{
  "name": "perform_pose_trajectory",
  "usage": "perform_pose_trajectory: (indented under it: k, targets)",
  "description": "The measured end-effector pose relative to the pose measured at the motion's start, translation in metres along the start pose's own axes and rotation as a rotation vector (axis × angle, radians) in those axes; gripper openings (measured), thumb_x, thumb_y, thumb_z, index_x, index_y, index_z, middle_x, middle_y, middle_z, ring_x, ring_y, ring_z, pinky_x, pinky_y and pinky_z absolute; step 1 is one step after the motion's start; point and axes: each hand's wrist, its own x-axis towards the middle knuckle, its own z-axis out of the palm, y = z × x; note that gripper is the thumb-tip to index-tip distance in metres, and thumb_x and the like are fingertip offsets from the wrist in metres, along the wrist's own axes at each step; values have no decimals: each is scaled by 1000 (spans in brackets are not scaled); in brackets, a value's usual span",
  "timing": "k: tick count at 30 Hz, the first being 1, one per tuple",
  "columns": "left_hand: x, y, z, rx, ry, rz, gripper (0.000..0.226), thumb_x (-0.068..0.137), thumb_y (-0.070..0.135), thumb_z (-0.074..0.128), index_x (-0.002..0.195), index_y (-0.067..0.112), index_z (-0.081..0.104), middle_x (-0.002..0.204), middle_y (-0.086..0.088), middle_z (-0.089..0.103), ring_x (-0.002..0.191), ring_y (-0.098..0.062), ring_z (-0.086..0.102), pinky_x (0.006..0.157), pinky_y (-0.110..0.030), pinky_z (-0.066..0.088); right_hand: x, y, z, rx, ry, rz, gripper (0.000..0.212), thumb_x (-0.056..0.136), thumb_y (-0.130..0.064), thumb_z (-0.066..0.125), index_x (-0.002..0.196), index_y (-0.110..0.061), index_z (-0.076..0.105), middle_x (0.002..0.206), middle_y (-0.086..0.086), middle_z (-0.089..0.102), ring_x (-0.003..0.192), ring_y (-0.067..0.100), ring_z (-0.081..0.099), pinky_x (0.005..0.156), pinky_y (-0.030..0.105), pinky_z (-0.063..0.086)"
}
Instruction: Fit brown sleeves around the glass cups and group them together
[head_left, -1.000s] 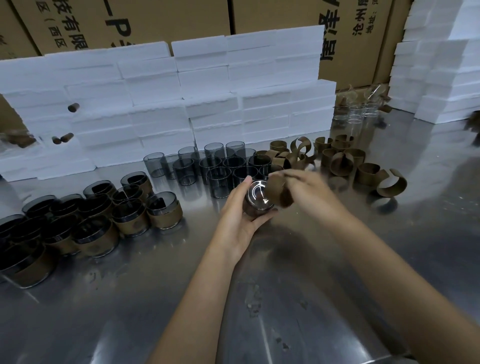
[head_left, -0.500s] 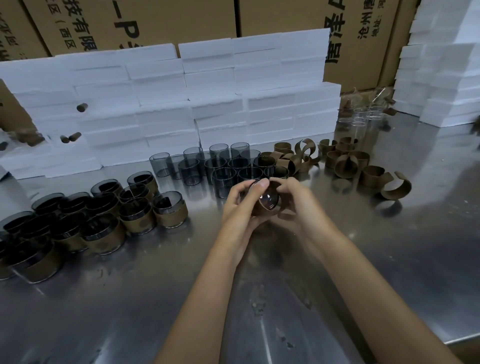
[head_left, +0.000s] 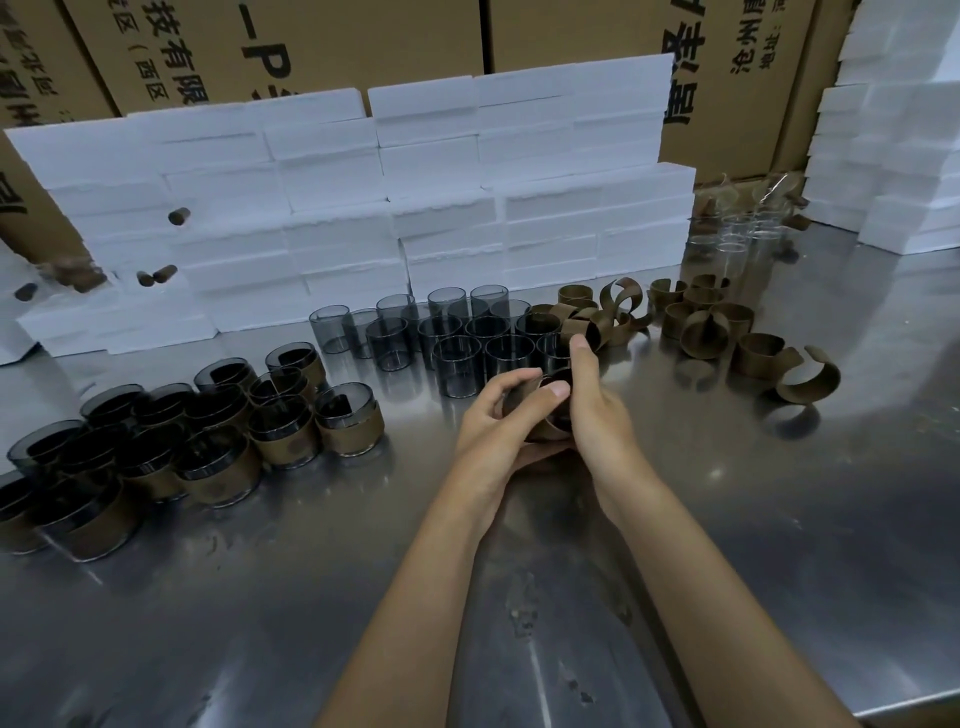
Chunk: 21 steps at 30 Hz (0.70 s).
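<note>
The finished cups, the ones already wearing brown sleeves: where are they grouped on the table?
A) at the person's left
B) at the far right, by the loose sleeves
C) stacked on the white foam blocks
A: the sleeved cups stand clustered on the metal table left of both hands; loose brown sleeves lie to the right.

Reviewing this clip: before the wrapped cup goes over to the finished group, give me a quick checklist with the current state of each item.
1. Cup held by both hands: ok. The left hand and right hand both grip the glass cup.
2. Brown sleeve round the cup: ok, though whether it is fully closed: cannot tell, fingers hide it.
3. Sleeve level on the glass: cannot tell.
4. Room beside the sleeved cups: ok, bare steel table lies right of them.
5. Bare smoked cups left to do: ok, several stand behind the hands.
6. Loose sleeves in supply: ok, on the right.
</note>
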Motion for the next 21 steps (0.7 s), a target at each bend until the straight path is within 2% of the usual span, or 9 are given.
perform_pose_trajectory:
  k: [1, 5, 9, 13, 17, 19, 21]
  targets:
    - [-1, 0, 0, -3, -9, 0, 38, 85, 20, 82, 121, 13, 70, 119, -18, 68, 86, -15, 75, 72, -31, 62, 0, 0, 0, 13, 9, -5, 49, 99, -70, 36, 88, -35, 69, 69, -17, 71, 66, -11, 66, 48, 7, 45]
    - [-1, 1, 0, -5, -32, -8, 50, 75, 26, 84, 121, 12, 71, 110, -11, 68, 84, -12, 74, 72, -30, 61, 0, 2, 0, 55, 69, -18, 41, 101, -67, 36, 88, -40, 64, 85, -22, 66, 65, -16, 63, 52, 9, 44]
    - [0, 1, -1, -8, -57, -16, 40, 85, 15, 79, 123, 12, 70, 110, -13, 67, 81, -12, 73, 73, -31, 62, 1, 3, 0, 100, 108, -24, 38, 102, -62, 38, 83, -39, 62, 60, -26, 67, 55, -20, 59, 41, 4, 40]
    - [-1, 1, -3, 8, -82, -19, 39, 86, 14, 80, 124, 15, 70, 128, -20, 66, 86, -15, 72, 76, -32, 61, 2, 4, 0, 144, 124, -16, 38, 101, -64, 39, 89, -39, 64, 83, -19, 66, 56, -19, 61, 44, 8, 44]
    - [0, 2, -5, 24, -105, -22, 48, 76, 21, 83, 123, 18, 71, 129, -16, 66, 91, -18, 73, 80, -35, 61, 1, 5, 0, 150, 128, -4, 42, 100, -66, 39, 91, -36, 67, 87, -15, 68, 58, -16, 63, 42, 7, 44]
    - [0, 1, -6, 29, -114, -22, 50, 74, 22, 83, 123, 18, 71, 130, -15, 66, 93, -18, 73, 81, -35, 61, 0, 5, 0, 145, 123, 10, 45, 100, -66, 39, 97, -33, 69, 89, -13, 71, 61, -10, 67, 45, 10, 47]
    - [1, 1, -7, 31, -123, -24, 51, 74, 22, 82, 124, 18, 71, 131, -15, 65, 94, -19, 73, 81, -35, 61, -1, 4, 0, 133, 126, 27, 47, 99, -68, 39, 98, -32, 69, 93, -12, 71, 73, -2, 70, 57, 19, 52]
